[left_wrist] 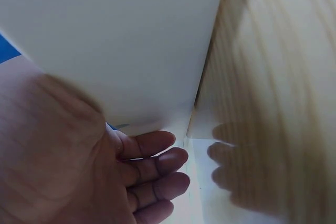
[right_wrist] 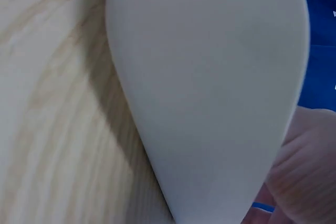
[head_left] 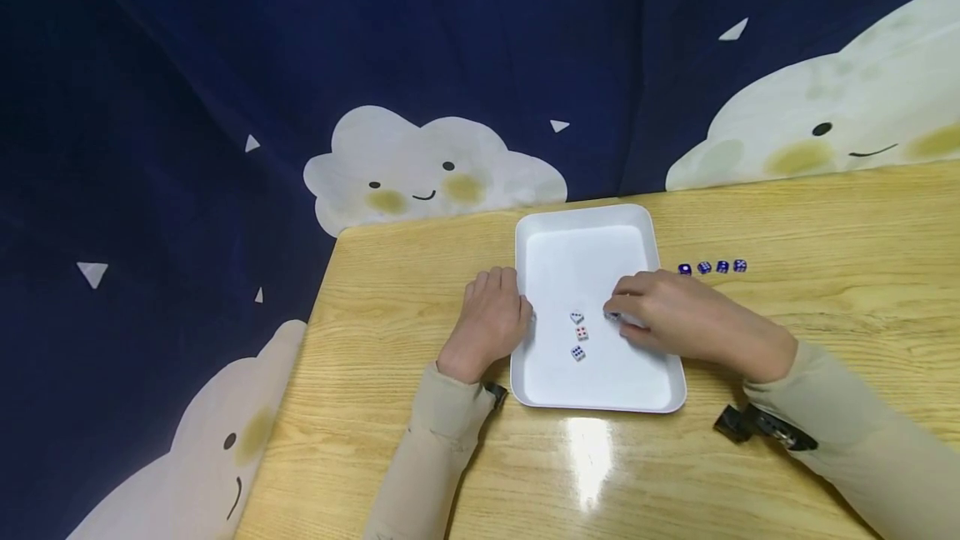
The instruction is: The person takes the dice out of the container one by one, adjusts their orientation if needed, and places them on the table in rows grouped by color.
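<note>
A white rectangular tray (head_left: 592, 394) lies on the table. My left hand (head_left: 491, 315) holds its left rim, the thumb over the edge and the fingers along the outer wall. In the left wrist view those fingers (left_wrist: 157, 163) bend beside the tray wall. Reaching over the right rim, my right hand (head_left: 671, 315) pinches a small die (head_left: 612, 316) low inside the tray, mostly covered by the fingertips. Left of it lie a white die with blue pips (head_left: 577, 317), one with red pips (head_left: 582, 333), and another blue-pipped die (head_left: 577, 352). The right wrist view shows mainly the tray's outer wall (right_wrist: 210, 77).
Several dark blue dice (head_left: 722, 267) stand in a row on the wooden table (head_left: 862, 273), right of the tray. Behind the table hangs a navy cloth (head_left: 420, 40) with clouds and triangles. A dark wrist device (head_left: 765, 427) sits at my right sleeve.
</note>
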### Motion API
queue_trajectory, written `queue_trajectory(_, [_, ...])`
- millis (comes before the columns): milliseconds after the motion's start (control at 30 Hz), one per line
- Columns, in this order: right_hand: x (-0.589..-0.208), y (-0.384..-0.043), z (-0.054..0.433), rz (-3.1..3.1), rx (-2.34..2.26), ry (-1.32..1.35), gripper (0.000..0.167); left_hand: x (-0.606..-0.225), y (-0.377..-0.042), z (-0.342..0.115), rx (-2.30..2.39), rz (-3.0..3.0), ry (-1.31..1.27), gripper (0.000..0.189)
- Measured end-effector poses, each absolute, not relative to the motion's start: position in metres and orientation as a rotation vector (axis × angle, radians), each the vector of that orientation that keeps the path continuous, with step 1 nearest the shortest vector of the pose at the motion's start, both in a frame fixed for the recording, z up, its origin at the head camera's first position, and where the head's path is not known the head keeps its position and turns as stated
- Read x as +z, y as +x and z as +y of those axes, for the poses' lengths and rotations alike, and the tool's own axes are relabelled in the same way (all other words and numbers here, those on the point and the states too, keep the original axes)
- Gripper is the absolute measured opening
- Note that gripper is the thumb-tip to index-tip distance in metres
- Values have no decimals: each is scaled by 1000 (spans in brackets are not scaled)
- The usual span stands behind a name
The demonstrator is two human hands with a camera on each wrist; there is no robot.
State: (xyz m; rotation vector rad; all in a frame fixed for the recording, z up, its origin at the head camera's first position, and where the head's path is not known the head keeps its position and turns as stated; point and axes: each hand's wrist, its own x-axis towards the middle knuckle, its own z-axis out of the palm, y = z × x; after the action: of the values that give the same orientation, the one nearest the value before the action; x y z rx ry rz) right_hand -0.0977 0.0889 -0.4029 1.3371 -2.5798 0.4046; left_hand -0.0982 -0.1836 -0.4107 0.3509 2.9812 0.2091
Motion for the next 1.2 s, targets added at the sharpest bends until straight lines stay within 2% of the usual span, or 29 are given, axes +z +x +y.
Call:
queue_trajectory(267, [-406,-96,87,-2584,402,1378,24,-410,-99,-183,199,2981,348,25])
queue_trajectory(633, [-403,-94,85,-2636,381,1386,16,-410,-99,-183,202,2976,337,25])
queue_trajectory(1200, [-400,-92,84,-2658,344,1391,13,-411,-99,-183,209,2985,349,25])
